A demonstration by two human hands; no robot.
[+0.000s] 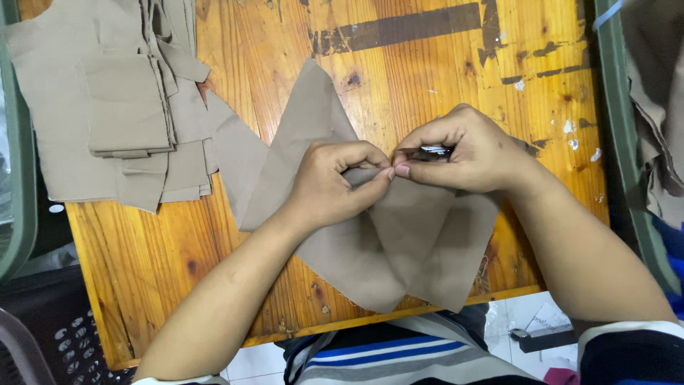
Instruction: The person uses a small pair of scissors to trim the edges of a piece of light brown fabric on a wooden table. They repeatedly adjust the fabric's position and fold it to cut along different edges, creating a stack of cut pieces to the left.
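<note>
Matt cloth piece point(399, 242), varnished wooden table point(399, 64)

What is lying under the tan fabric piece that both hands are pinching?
Under the tan fabric piece lies the orange wooden table. The left hand and right hand pinch its top fold. Whatever lies beneath its middle is covered.

Striped blue, white, grey shirt
</note>
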